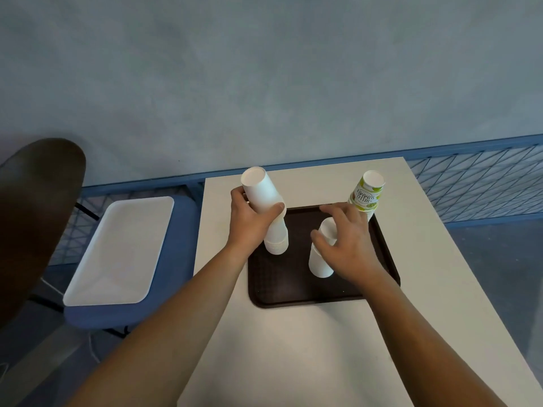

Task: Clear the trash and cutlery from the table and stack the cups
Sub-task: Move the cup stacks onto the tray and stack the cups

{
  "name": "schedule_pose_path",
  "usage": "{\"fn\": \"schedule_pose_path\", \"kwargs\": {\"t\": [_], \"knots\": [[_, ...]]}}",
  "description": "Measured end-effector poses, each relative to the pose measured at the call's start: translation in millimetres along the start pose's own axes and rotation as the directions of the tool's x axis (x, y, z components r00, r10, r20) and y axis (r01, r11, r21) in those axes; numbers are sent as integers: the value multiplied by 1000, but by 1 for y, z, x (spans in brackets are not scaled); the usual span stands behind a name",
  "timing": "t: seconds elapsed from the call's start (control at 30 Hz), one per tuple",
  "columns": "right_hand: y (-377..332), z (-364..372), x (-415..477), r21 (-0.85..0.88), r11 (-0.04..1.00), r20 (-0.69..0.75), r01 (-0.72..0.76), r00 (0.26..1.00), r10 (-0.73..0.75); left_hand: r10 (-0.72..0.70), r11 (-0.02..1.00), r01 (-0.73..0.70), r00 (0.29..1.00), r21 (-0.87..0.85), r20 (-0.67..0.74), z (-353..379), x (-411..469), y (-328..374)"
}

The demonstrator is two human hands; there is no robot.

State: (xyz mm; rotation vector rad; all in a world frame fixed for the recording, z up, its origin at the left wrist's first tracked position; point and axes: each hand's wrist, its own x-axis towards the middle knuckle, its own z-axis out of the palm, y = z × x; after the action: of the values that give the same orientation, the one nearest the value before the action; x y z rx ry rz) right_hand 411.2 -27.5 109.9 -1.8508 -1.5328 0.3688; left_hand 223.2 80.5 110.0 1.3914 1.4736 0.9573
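Pale, smooth table (308,348) runs out ahead of you, and both your bare forearms reach across it to a dark brown plastic tray (282,277) lying flat near its middle. Your right hand (349,248) hovers over an upside-down white paper cup (320,264) standing on the tray. The fingers are spread and fairly straight above the cup's top and the thumb sits by its left side. The hand is not closed round the cup, and you cannot tell whether the thumb touches it.

To the left, your left hand (249,224) grips a tall stack of nested white paper cups (264,192) round its middle. The stack is upside down and tilted up and to the left, with its lower end on the tray. At the tray's far right corner stands an upside-down paper cup printed in green lettering (367,192), just beyond your right fingertips.

Off the table's left edge, a white rectangular plastic tray (123,248) rests on a blue padded seat (176,259), with a dark brown rounded surface (35,215) beside it. Beyond the table runs a blue wire-mesh railing (484,183) against a grey-blue wall (264,83).
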Motion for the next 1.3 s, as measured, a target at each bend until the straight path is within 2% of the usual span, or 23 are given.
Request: {"fn": "schedule_pose_path", "kwargs": {"t": [0.23,0.37,0.53,0.87,1.03,1.17,1.3], "knots": [[18,6,-4,-228,965,120,127,988,-102,-20,989,16,999,149,25,20,12,-19],[28,9,-6,-168,978,182,126,979,-95,-59,978,51,998,204,32,30,16,-33],[33,9,-6,-106,984,162,140,979,-122,-96,967,80,994,244,52,40,16,-46],[39,11,-5,-117,977,177,178,972,-156,-131,944,91,986,317,107,43,16,-57],[40,11,-4,-57,991,162,122,981,-111,-38,961,14,996,277,82,36,19,-43],[42,13,-9,-46,998,153,45,988,-37,74,925,-109,991,363,107,31,21,-34],[45,15,-12,-10,999,153,-30,988,31,73,888,-132,986,441,148,26,23,-38]]}}
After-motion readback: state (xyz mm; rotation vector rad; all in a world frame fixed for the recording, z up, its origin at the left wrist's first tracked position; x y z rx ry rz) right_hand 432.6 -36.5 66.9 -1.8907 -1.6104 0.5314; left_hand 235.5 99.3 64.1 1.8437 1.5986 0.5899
